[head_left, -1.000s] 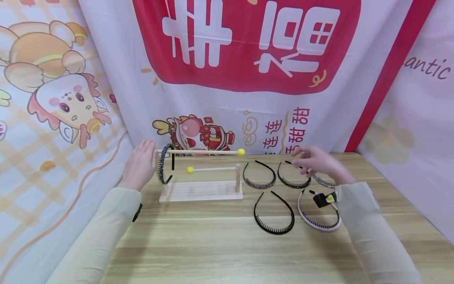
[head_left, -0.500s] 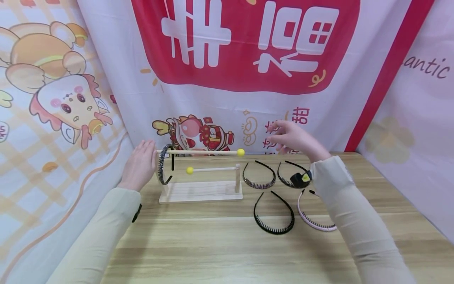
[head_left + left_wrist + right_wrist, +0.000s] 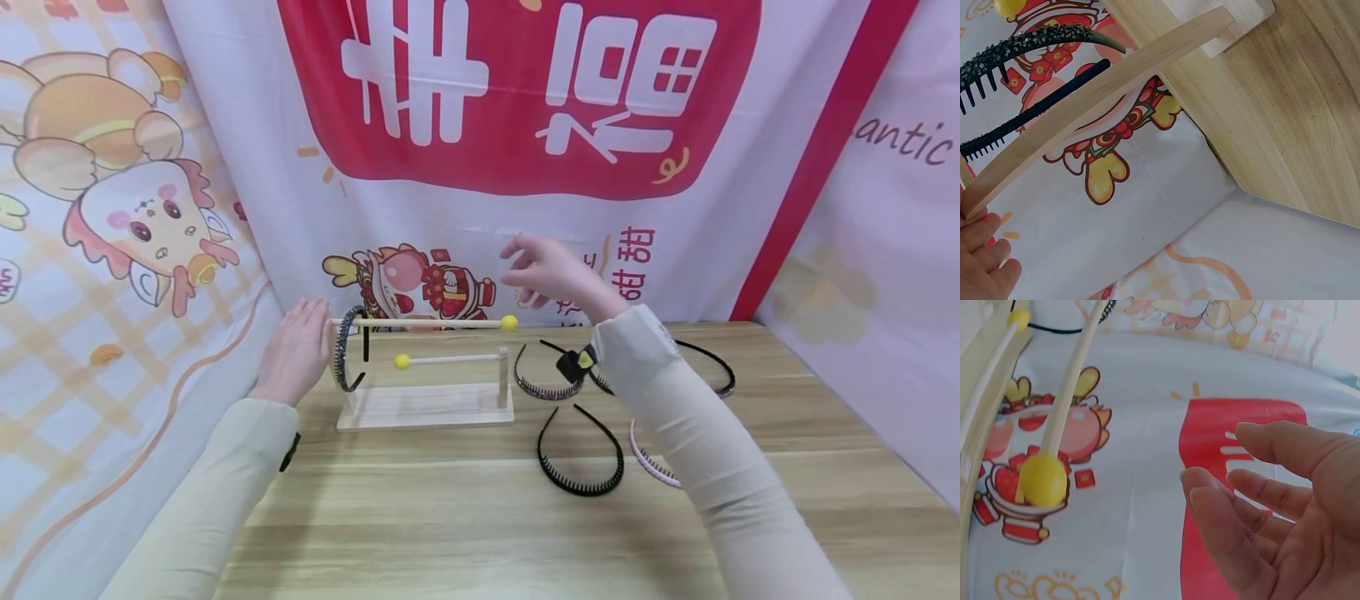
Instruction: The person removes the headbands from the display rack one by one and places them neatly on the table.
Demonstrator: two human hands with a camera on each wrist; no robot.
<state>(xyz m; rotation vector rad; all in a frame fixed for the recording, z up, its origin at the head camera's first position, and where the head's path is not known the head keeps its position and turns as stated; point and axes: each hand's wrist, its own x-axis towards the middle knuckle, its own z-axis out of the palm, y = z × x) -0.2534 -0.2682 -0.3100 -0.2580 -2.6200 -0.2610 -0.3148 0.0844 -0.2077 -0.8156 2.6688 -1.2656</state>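
Note:
My left hand (image 3: 295, 348) rests with extended fingers against the left upright of a wooden headband stand (image 3: 427, 408). In the left wrist view its fingers (image 3: 988, 256) touch the end of that upright (image 3: 1097, 112). A dark, sparkly toothed headband (image 3: 342, 352) hangs at the left end of the stand's upper rod (image 3: 435, 322). My right hand (image 3: 553, 271) hovers above and right of the yellow ball (image 3: 509, 323) tipping that rod. In the right wrist view this hand (image 3: 1272, 519) is empty, its fingers loosely bent and thumb apart.
Several headbands lie on the table right of the stand: a glittery one (image 3: 551, 393), a black one (image 3: 588, 490), a pink one (image 3: 651, 467) and others partly behind my right sleeve (image 3: 675, 400). A lower rod with a yellow ball (image 3: 402, 361) points left. Printed cloth (image 3: 262, 208) encloses the table.
My right hand has moved left from above the headbands, rising at first, to near the yellow ball of the upper rod. The left hand and the hanging headband have stayed put.

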